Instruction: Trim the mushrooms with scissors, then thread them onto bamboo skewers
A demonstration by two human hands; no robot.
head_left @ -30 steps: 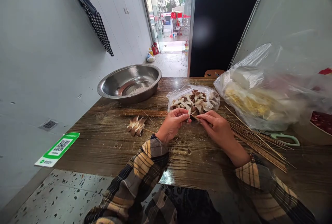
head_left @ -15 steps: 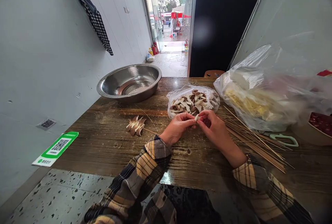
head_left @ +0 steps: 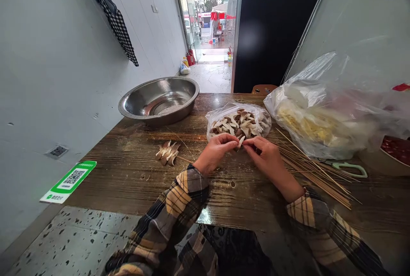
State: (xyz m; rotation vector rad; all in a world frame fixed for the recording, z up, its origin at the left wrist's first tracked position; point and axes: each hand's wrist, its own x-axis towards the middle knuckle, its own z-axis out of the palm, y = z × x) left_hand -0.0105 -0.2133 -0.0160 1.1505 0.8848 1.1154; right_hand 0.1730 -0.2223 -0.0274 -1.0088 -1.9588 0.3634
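Observation:
A small mushroom piece (head_left: 241,141) is between my two hands, in front of the clear bag of cut mushrooms (head_left: 246,123). My left hand (head_left: 216,152) pinches it from the left, thumb and fingers together. From the right, my right hand (head_left: 264,156) has its fingertips closed at the piece's other side. Left of my hands, a skewer of mushroom pieces (head_left: 167,153) lies on the wooden table (head_left: 128,182), its stick pointing toward my left wrist. Bare bamboo sticks (head_left: 320,180) lie loose to the right of my right hand.
A large steel basin (head_left: 156,116) stands at the back left. Plastic bags with yellow contents (head_left: 307,126) fill the right side, by a bowl of dark red pieces (head_left: 395,151). Green-handled scissors (head_left: 350,168) lie near them. A QR code card (head_left: 70,181) is at the left edge.
My hands have moved slightly apart, and more of the mushroom piece shows between them. The view has shifted a little.

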